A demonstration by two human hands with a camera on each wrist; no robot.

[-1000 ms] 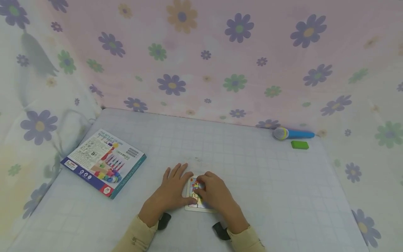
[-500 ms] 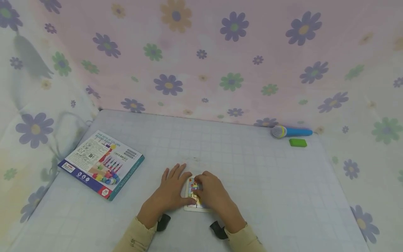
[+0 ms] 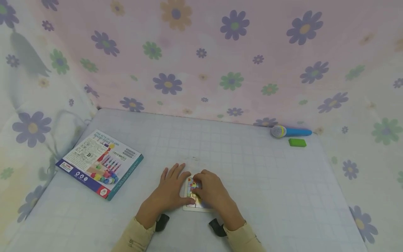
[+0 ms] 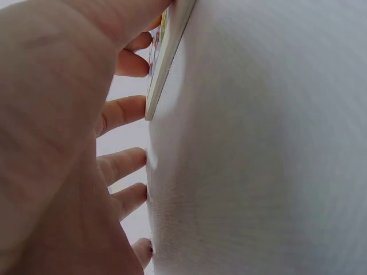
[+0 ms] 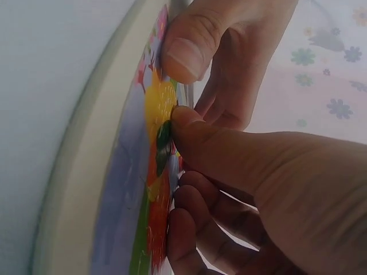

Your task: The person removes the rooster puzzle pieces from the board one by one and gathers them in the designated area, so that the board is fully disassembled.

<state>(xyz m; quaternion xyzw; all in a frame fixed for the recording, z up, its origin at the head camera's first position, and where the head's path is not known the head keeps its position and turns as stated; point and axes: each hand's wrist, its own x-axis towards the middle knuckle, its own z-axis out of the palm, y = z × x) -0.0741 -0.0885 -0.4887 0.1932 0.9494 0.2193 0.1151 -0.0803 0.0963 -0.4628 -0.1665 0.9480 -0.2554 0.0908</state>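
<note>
A small framed picture puzzle (image 3: pixel 199 204) lies flat at the table's front middle. The left hand (image 3: pixel 168 194) is spread at its left edge, the thumb resting on the lower part; in the left wrist view one finger touches the pale frame (image 4: pixel 166 66). Over the puzzle's right side, the right hand (image 3: pixel 216 195) has its fingers curled. The right wrist view shows that hand's thumb and fingertips (image 5: pixel 183 189) pinching at a piece on the colourful face (image 5: pixel 123 195), the piece mostly hidden. The left thumb (image 5: pixel 192 48) presses above them.
A flat printed box (image 3: pixel 102 162) lies at the table's left. At the back right are a blue toy microphone (image 3: pixel 297 132) and a green block (image 3: pixel 297 142). Flowered cloth (image 3: pixel 195 66) hangs behind and beside the white table (image 3: pixel 267 189).
The head view has shifted slightly. The right hand's fingers have moved a little over the puzzle; the left hand keeps its place at the edge.
</note>
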